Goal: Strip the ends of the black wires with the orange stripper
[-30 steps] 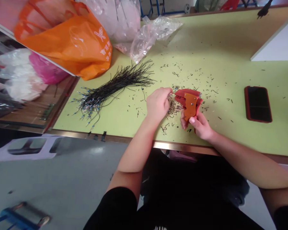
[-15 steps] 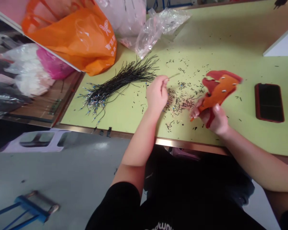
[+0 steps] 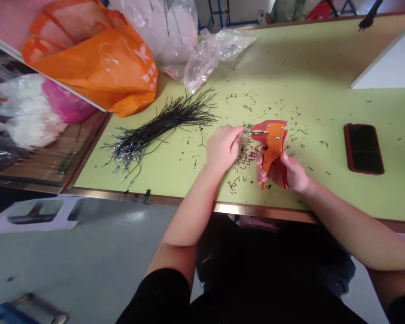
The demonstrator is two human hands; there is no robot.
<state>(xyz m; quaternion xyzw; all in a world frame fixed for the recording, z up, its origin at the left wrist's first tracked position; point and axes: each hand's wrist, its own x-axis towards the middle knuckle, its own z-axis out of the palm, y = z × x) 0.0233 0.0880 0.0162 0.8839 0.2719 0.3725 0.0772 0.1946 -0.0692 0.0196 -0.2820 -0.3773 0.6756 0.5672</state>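
Observation:
My left hand (image 3: 223, 146) pinches a thin black wire (image 3: 248, 132), whose tip points right into the mouth of a wire stripper. That orange and red wire stripper (image 3: 273, 141) is gripped by its handles in my right hand (image 3: 286, 173), jaws facing left. Whether the jaws press on the wire, I cannot tell. Left of my hands lies a long bundle of black wires (image 3: 162, 123) with blue and silvery ends on its left side. Short cut bits (image 3: 245, 155) of dark wire or sleeve are scattered beneath and around both hands.
An orange bag (image 3: 101, 67) stands at the back left, beside crumpled clear plastic bags (image 3: 205, 58). A dark phone in a red case (image 3: 363, 148) lies on the right. A white panel (image 3: 388, 63) rises at the back right. The table's metal front edge (image 3: 236, 209) runs close to my body.
My right hand has turned the wire stripper and brought it left, its jaws now at the wire. My left hand still holds the wire, now level. The whole view has shifted slightly.

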